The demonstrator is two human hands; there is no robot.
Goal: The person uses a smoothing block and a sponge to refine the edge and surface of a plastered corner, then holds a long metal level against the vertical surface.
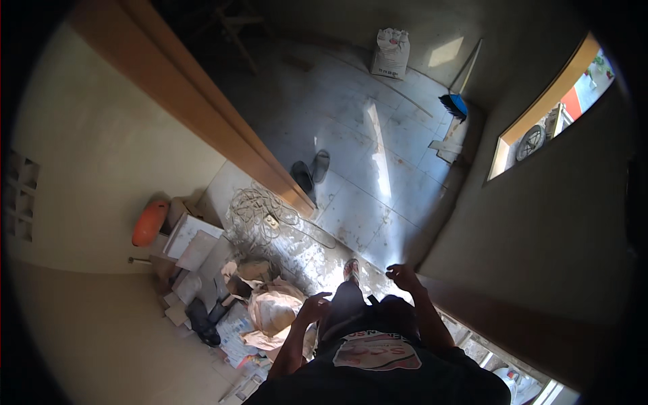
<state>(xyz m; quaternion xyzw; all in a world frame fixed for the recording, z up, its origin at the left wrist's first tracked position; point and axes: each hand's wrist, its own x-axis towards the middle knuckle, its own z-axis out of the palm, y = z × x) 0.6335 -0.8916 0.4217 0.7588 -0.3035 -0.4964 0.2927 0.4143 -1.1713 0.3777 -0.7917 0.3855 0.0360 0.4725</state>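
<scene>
Grey floor tiles [351,135], dusty and streaked with sunlight, spread below a standing person whose two hands are apart and bare, gripping nothing. Left hand [315,307] hangs with fingers loosely curled above a crumpled pale sack [273,310] that lies on the floor among scattered papers [236,334] and flat white tiles [192,236]. Right hand [403,275] is raised with fingers bent, just beside the edge of a dark brown door [513,324]; whether it touches the door cannot be told. One sandalled foot [351,270] shows between the hands. Near the wooden door frame [202,115] lie a coil of white cord [260,212] and a pair of dark slippers [310,172]. An orange helmet-like object [150,223] sits by the wall.
</scene>
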